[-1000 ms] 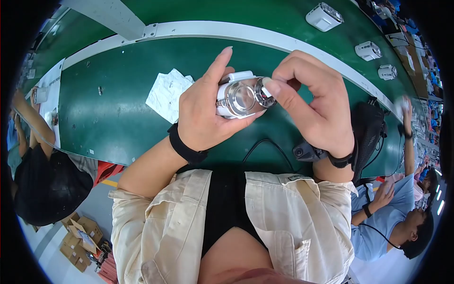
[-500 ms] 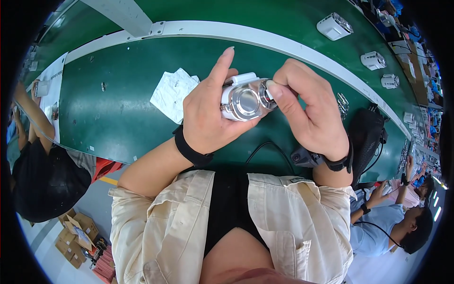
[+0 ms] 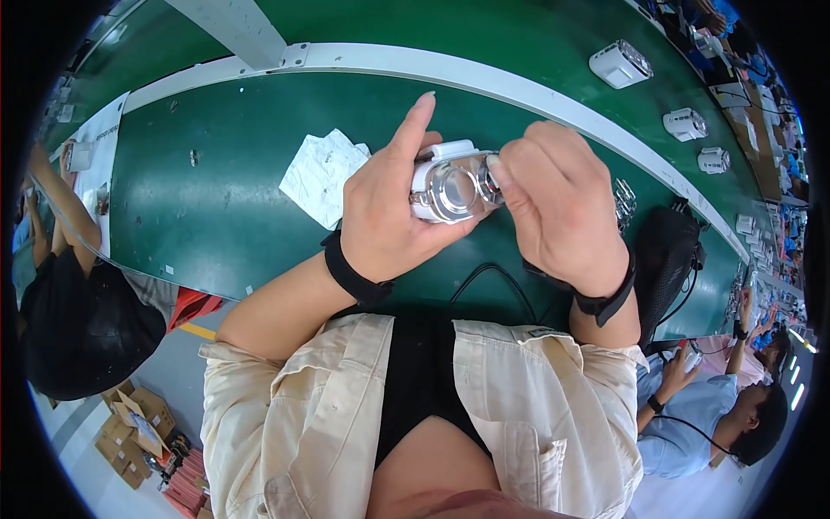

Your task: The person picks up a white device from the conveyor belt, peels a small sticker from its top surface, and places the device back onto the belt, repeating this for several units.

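Note:
A white housing with a clear, shiny front and round silver parts inside is held above the green table. My left hand wraps it from the left, palm behind and below it, index finger stretched up past its top. At its right end, my right hand is closed, thumb and curled fingers pinching against the silver edge. What lies between those fingertips is hidden. A metal catch shows on the housing's left end, beside my left palm. To the left of my left hand lies a crumpled white cloth or paper.
Several bent-wire metal clips lie right of my right hand, by a black mesh pouch with a cable. A white rail crosses behind. Beyond it stand similar white housings. People sit on both sides.
My right hand has turned over more, its fingers curling down and closer over the housing's right end. My left hand and the housing have barely shifted in the picture.

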Motion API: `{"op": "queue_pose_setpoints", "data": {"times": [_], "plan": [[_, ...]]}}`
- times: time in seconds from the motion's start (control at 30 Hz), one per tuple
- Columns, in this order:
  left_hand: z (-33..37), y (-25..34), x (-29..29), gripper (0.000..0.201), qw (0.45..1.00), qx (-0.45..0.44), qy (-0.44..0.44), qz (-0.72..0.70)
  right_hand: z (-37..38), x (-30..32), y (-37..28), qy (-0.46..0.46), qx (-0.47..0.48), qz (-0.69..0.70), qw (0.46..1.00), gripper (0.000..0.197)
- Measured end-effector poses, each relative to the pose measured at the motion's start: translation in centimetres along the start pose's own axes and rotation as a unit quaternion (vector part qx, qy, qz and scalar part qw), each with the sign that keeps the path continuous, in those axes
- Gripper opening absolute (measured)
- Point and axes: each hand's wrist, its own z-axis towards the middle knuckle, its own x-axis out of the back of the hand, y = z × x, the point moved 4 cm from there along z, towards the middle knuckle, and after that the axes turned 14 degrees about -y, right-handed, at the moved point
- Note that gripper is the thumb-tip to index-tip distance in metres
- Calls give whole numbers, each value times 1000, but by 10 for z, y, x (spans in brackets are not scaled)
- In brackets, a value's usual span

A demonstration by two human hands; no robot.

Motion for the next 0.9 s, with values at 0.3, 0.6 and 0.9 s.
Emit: {"op": "queue_pose_setpoints", "data": {"times": [0.3,0.6,0.9], "plan": [[1,1,-2,104,1000,3,0,28,2,3,-9,-47,-22,-134,990,9],[1,-1,6,96,999,-14,40,-11,-5,22,6,7,-109,114,987,10],[-1,-4,6,106,1000,-7,-13,-23,1,-18,36,-70,-127,527,838,31]]}}
